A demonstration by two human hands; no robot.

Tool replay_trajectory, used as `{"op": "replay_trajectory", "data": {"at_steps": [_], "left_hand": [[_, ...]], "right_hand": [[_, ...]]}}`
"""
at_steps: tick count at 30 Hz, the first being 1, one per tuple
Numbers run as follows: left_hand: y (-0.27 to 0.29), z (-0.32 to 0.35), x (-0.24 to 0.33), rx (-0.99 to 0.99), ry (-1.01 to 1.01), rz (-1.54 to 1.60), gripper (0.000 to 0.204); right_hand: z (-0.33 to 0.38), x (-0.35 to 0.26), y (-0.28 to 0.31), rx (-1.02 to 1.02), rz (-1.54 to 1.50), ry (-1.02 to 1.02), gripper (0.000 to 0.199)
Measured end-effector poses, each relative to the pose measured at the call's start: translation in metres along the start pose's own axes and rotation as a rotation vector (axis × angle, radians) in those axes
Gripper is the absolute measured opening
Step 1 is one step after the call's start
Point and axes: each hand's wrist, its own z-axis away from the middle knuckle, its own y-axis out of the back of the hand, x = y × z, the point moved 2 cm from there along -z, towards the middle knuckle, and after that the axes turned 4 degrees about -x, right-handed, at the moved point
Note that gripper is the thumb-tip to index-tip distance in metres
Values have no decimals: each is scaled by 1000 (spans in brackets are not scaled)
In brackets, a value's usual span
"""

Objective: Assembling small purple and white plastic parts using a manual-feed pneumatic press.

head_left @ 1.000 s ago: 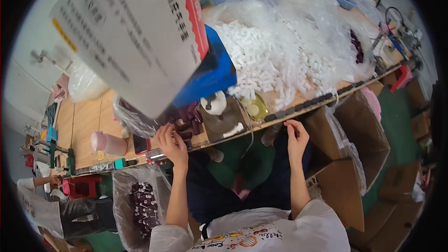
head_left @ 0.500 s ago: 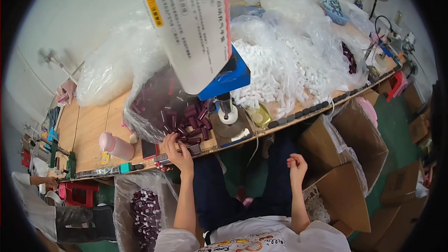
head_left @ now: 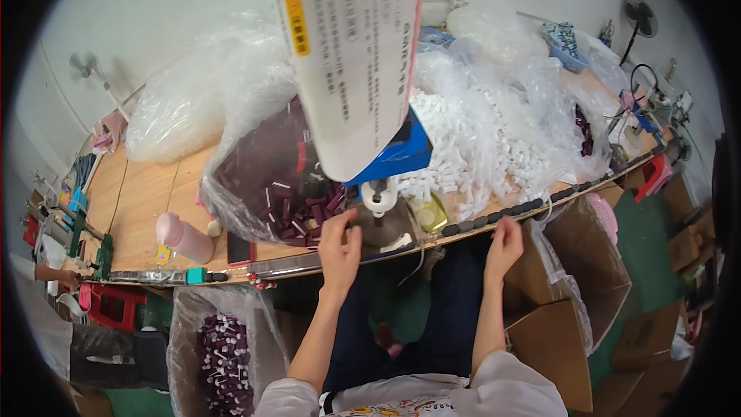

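Observation:
My left hand is at the table's front edge, just left of a small blue bench press. Its thumb and fingers are apart, and I see nothing between them. A dark purple tube stands under the white head of the press. My right hand hovers at the front edge farther right, fingers curled together; whatever they may hold is hidden. Loose purple tubes spill from a clear plastic bag left of the press. White plastic pieces are heaped behind and to its right.
A printed sheet hangs over the press. A pink bottle and a phone lie left. Below, a lined box holds purple-and-white pieces; cardboard boxes stand right. Another person's hand shows far left.
My left hand has moved right from the purple tubes to the press. My right hand has risen toward the table edge. The purple tube now shows under the press head.

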Motion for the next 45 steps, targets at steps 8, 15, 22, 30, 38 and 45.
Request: {"op": "replay_trajectory", "data": {"at_steps": [8,15,22,30,38,45], "left_hand": [[-58,-17,-9,-6,-57,39,25],[-52,-18,-2,-54,39,16,25],[-63,-11,-5,44,-21,141,27],[-42,-35,-4,157,-41,220,30],[214,137,-45,508,447,-530,25],[272,279,-125,-205,940,-879,68]], "right_hand": [[-151,50,-29,-621,776,139,16],[-136,41,-25,-408,633,353,30],[-50,-56,-145,-921,325,354,20],[-62,1,-202,-1279,331,449,33],[-74,-9,-194,-1243,394,721,37],[-101,-12,-178,-1150,619,636,32]]}}
